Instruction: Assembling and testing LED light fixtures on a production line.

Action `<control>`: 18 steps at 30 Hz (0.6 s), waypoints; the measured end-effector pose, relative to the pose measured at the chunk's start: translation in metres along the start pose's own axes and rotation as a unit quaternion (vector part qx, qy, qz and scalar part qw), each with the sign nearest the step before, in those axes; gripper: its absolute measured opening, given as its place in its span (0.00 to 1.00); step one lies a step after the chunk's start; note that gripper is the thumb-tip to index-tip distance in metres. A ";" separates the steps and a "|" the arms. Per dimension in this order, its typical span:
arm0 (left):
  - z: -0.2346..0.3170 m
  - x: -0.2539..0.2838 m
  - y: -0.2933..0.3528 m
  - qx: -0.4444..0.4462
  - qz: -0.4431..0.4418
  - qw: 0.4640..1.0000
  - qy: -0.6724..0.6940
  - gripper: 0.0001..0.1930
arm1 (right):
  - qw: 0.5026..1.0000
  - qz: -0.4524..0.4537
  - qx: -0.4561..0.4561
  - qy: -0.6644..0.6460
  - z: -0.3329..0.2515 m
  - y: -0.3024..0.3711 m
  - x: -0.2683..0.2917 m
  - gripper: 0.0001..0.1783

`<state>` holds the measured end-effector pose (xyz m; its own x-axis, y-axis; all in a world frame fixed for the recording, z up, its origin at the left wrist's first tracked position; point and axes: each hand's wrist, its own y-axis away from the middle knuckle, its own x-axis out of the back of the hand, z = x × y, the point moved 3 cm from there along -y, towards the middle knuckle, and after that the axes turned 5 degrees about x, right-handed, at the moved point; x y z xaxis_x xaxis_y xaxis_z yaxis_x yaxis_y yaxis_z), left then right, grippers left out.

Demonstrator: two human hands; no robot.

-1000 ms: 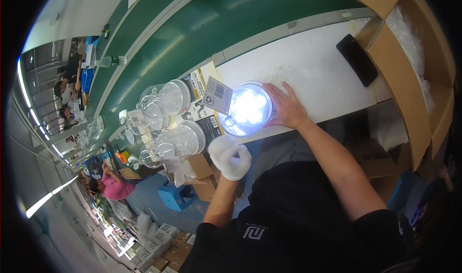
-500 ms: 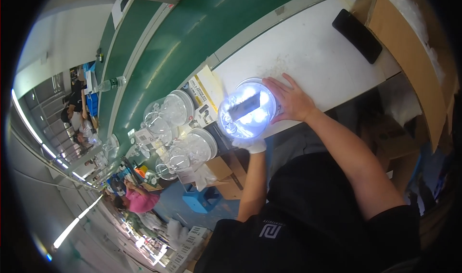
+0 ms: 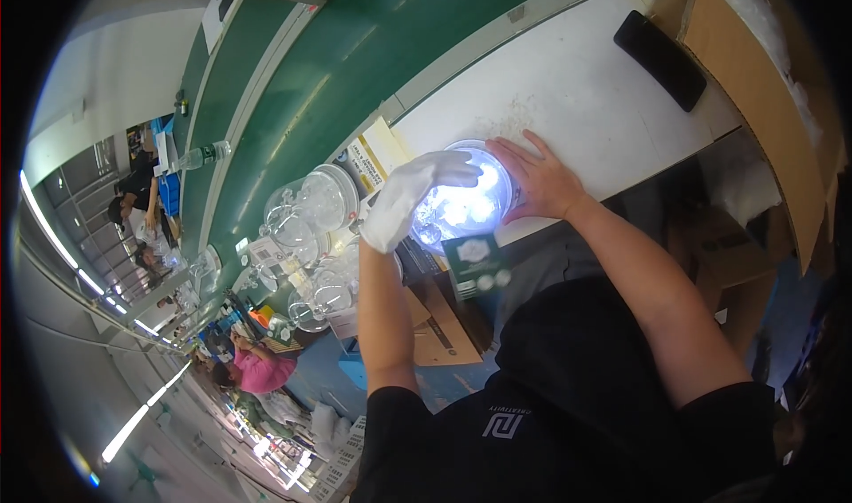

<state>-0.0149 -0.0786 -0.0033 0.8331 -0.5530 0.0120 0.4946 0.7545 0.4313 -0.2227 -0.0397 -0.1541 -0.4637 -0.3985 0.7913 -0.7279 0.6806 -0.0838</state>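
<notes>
A round clear lantern [image 3: 457, 206], glowing white, stands tilted at the front edge of the white tabletop. My right hand [image 3: 541, 179], bare, grips its right side with the thumb low and the fingers spread along the rim. In a white glove, my left hand [image 3: 417, 192] reaches across from the left, its fingers stretched out flat on the lantern's upper face. A dark green card [image 3: 477, 263] with a pale emblem hangs at the lantern's near edge; how it is attached is hidden. Left of my gloved hand are more clear round lanterns [image 3: 324, 201], unlit.
A black phone-like slab [image 3: 659, 61] lies at the table's far right, beside an open cardboard box [image 3: 754, 104]. Beyond the table runs a green belt [image 3: 355, 77] with a plastic bottle [image 3: 204, 155]. Cartons [image 3: 439, 330] stand below. Other people work farther left.
My left hand has moved from beneath the lantern's near side up onto its upper face. A dark strip across the lantern is gone from there; the green card now shows at the near edge.
</notes>
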 end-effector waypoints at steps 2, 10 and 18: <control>-0.004 0.007 -0.016 -0.018 -0.078 0.993 -0.082 0.30 | 1.000 -0.026 -0.011 0.005 0.000 0.000 0.000 0.76; -0.063 0.022 -0.053 0.084 -0.131 0.983 0.099 0.28 | 0.999 -0.033 -0.018 0.011 0.004 0.002 -0.001 0.75; -0.123 0.003 -0.015 0.126 0.024 0.880 0.457 0.31 | 0.998 -0.051 -0.018 0.016 0.002 -0.001 0.002 0.73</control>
<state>0.0110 -0.0483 -0.1207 0.7602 0.0786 -0.6450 0.4783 0.6040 0.6374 -0.2241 -0.0426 -0.1541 -0.3715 -0.4472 0.8136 -0.7518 0.6591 0.0190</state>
